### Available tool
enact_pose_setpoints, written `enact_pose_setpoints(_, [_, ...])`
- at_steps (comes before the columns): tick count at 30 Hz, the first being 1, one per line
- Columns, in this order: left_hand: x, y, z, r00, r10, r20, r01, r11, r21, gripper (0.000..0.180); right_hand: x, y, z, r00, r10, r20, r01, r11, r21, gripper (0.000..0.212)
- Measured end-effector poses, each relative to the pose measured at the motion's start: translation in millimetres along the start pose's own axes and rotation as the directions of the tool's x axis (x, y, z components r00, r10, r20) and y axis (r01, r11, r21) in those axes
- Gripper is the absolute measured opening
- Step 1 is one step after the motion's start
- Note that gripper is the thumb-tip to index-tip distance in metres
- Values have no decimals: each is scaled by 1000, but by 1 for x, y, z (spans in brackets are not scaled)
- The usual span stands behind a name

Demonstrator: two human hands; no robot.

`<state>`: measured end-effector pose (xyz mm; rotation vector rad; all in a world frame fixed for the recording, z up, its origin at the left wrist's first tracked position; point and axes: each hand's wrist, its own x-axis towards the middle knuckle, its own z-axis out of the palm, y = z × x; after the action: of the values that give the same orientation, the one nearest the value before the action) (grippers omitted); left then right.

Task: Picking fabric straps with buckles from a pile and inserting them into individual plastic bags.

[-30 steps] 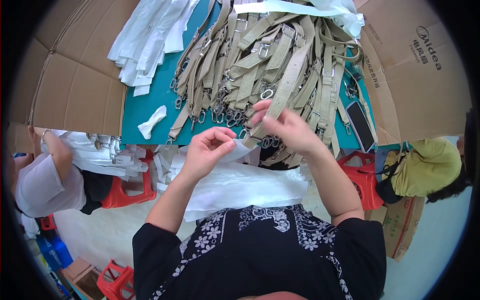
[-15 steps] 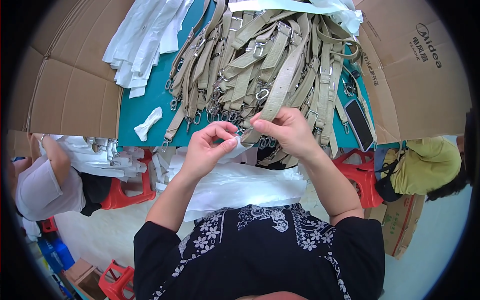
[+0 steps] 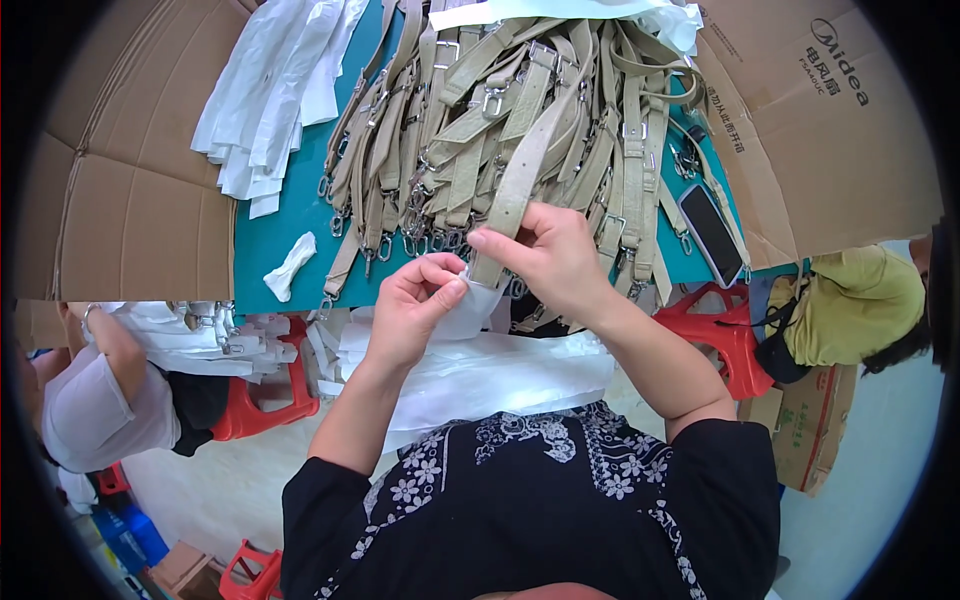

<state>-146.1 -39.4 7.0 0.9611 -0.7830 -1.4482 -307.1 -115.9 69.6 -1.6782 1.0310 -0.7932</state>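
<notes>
Green tabletop [image 3: 262, 245] behind, a strap [image 3: 520, 176] slants away rightward, right hand [image 3: 553, 258] pinching it, left hand [image 3: 416, 306] pinching white wrap [image 3: 471, 312].

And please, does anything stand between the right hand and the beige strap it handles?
Nothing visible does: the right hand is directly on the beige strap, its thumb across the front. The strap's lower end meets the white wrapper beside the left hand.
</notes>
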Motion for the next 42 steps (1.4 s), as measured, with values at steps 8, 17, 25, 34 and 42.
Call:
enact_pose_setpoints(8, [16,8,-3,997,42,63,-49,991,121,9,2,39,-3,971,44,236,-64,995,78,24])
enact_pose_setpoints(17, [19,34,5,982,122,146,-152,964,218,8,4,26,-19,947,230,223,-284,924,256,20])
enact_pose_setpoints(25, [43,40,17,888,404,222,-458,722,519,13,15,-20,-36,943,162,290,-252,918,305,30])
enact_pose_setpoints(34, [53,-3,-4,635,-222,740,-52,944,327,69,70,-59,-190,945,-248,212,-42,550,834,27])
enact_pose_setpoints(42, [19,5,-33,659,-420,624,54,854,518,45,97,-79,-277,866,-456,205,-72,292,954,25])
